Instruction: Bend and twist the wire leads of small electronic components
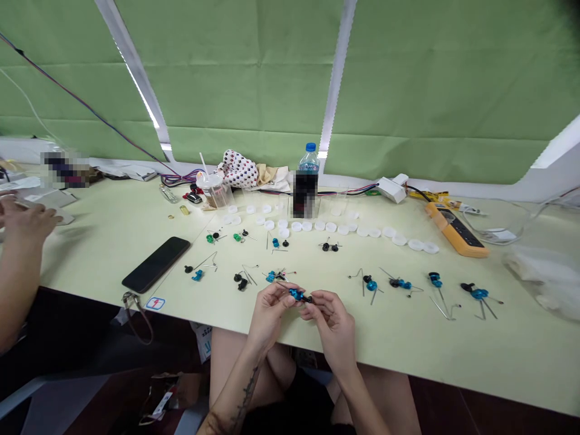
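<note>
Just above the table's front edge, my left hand (pixel 273 308) pinches a small shiny blue part (pixel 296 294) between thumb and fingertips. My right hand (pixel 333 323) closes its thumb and fingers on the black piece (pixel 308 299) at the right end of that part. The two pieces meet in line; whether they are fully joined I cannot tell. Right behind my left fingertips lies another blue piece (pixel 270 276) with thin metal rods. To the right, several sets of blue and black pieces (pixel 370 284) with bent rods lie spread out.
More blue, green and black pieces (pixel 197 275) lie left and behind. White round caps (pixel 330 227) form a curved row. Behind them are a bottle (pixel 310 162) and a cup (pixel 217 192). A phone (pixel 156 264) lies left, a yellow power strip (pixel 455 229) right. Another person's hand (pixel 27 220) is far left.
</note>
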A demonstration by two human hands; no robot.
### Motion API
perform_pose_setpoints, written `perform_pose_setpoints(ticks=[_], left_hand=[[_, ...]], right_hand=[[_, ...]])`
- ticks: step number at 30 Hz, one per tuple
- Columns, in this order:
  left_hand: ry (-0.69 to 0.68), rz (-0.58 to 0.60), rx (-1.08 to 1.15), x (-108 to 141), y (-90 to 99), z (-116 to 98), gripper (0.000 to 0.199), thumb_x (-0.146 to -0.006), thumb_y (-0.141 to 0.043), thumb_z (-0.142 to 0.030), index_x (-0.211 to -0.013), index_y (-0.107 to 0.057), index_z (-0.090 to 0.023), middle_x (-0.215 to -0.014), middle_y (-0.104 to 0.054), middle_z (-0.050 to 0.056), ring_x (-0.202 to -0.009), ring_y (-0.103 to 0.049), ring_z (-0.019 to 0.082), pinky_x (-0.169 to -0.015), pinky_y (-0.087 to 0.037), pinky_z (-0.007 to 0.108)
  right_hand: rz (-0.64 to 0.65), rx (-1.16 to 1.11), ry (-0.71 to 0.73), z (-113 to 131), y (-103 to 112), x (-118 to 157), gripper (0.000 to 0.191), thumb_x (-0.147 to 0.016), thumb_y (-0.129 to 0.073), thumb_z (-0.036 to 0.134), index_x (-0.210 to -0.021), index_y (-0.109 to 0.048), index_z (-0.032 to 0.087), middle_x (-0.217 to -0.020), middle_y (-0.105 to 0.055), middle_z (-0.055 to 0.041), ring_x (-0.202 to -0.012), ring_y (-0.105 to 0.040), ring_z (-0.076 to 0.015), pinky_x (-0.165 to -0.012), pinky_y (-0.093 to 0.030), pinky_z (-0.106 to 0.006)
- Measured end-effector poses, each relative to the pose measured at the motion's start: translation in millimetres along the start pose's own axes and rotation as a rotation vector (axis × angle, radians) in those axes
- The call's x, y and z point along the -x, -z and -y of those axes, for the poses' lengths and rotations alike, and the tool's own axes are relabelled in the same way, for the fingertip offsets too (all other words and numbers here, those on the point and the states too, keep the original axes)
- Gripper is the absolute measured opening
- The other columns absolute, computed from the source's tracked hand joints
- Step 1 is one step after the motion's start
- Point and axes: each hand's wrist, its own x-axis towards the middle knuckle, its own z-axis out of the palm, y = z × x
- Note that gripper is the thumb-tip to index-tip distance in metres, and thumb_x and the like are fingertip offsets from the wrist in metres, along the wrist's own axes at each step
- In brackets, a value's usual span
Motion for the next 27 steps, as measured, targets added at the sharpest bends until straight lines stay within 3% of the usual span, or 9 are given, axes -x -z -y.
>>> perform_pose_setpoints(ticks=[12, 16, 21, 27], left_hand=[[0.015, 0.024, 0.015, 1.6, -2.2, -2.4, 0.015, -0.072, -0.069, -0.017, -0.086, -0.065, -0.013, -0.087, -0.068, 0.007, -0.068, -0.061, 0.011, -0.069, -0.049, 0.024], [0.018, 0.017, 0.025, 1.0, -3.3, -3.2, 0.015, -0.072, -0.069, -0.018, -0.086, -0.065, -0.013, -0.086, -0.067, 0.007, -0.07, -0.061, 0.012, -0.069, -0.05, 0.024], [0.005, -0.038, 0.046, 1.0, -2.1, -1.3, 0.016, -0.072, -0.07, -0.019, -0.086, -0.065, -0.014, -0.086, -0.066, 0.006, -0.077, -0.061, 0.014, -0.071, -0.05, 0.024], [-0.001, -0.029, 0.035, 0.0, -0.9, -1.4, 0.016, -0.072, -0.07, -0.019, -0.086, -0.065, -0.014, -0.083, -0.065, 0.005, -0.067, -0.059, 0.01, -0.069, -0.048, 0.023]], right_hand=[[0.044, -0.012, 0.003, -0.3, 1.2, 1.0, 0.018, -0.087, -0.053, 0.035, -0.092, -0.057, 0.018, -0.073, -0.069, -0.0025, -0.058, -0.066, -0.0147, -0.056, -0.057, -0.028], [0.053, 0.024, 0.036, -0.8, 1.2, 1.1, 0.018, -0.088, -0.053, 0.033, -0.095, -0.058, 0.017, -0.073, -0.069, -0.0028, -0.06, -0.066, -0.0147, -0.058, -0.058, -0.029], [0.084, 0.068, 0.072, -1.9, -0.1, 1.2, 0.026, -0.083, -0.059, 0.031, -0.105, -0.058, 0.018, -0.088, -0.069, -0.006, -0.072, -0.068, -0.0169, -0.069, -0.059, -0.033], [0.103, 0.055, 0.049, -2.9, -0.1, 0.8, 0.025, -0.085, -0.056, 0.034, -0.104, -0.059, 0.018, -0.085, -0.069, -0.0052, -0.067, -0.067, -0.0159, -0.066, -0.059, -0.032]])
